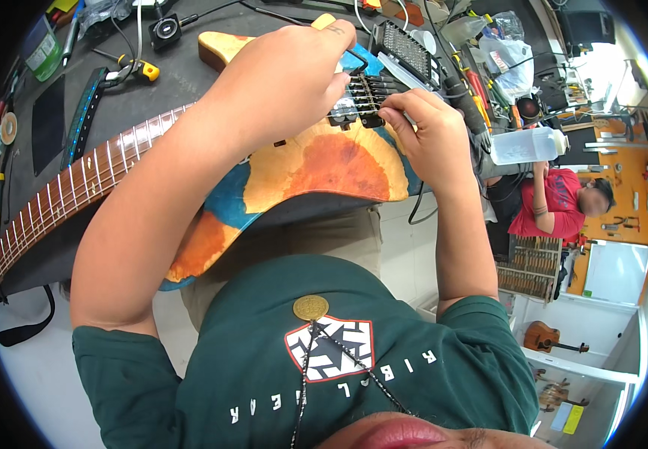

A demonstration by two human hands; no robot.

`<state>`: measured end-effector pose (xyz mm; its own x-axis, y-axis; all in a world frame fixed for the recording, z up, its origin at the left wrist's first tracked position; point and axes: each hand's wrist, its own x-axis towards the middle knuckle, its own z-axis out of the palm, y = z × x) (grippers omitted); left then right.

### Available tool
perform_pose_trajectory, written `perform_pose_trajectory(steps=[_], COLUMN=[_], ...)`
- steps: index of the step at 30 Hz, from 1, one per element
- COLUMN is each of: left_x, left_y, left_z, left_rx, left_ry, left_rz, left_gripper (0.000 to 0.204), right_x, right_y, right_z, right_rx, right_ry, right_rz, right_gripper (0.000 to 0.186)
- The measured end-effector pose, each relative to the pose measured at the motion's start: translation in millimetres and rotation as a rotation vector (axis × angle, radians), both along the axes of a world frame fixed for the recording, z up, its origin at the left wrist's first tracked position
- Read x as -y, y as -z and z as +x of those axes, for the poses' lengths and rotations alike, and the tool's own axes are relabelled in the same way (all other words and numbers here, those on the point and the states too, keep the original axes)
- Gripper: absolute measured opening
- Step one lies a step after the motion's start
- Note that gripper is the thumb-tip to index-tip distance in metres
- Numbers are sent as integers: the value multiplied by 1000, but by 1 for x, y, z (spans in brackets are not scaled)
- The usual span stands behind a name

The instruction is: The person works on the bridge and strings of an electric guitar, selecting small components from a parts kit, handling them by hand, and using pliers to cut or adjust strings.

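Lengthwise, the guitar (339,165) lies over the counter (178,71), neck leftmost. The left hand (301,71) curls inward, seemingly gripping a bent tool (363,60); best seat it fully and turn gently, sparing the finish. At the bridge (371,93), the right hand (429,123) brings thumb and forefinger together; whether they grip anything, I cannot tell. The tool's tip is unclear.

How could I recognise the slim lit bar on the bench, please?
Find the multicoloured guitar, then follow its neck toward the left. Just beyond the neck, to the right of a black sheet, lies the slim bar: unlike its neighbours, it carries a row of small blue lights.
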<state>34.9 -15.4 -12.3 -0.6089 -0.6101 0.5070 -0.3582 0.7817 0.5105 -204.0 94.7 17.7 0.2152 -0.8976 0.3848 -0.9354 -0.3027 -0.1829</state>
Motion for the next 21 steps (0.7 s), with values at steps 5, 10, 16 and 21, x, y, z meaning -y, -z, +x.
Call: perform_pose_trajectory(steps=[5, 10, 16, 21], left_x=[-3, -4, -7, -4], left_y=[-3, -8, -13, -10], left_z=[-1, 1, -4, -2], left_rx=[-27, -57, -16, -2], left_ry=[17, 31, 37, 47], left_rz=[43, 104, 147, 134], left_gripper=[33, 33, 35, 38], right_x=[-1, -2, 44, 121], right_y=[5, 3, -32, -23], right_z=[-4, -7, -56, -107], right_rx=[33, 485, 733, 452], right_ry=[-14, 59, 3, 68], right_rz=[-22, 47, -102, -56], right_gripper=[15, 13, 17, 23])
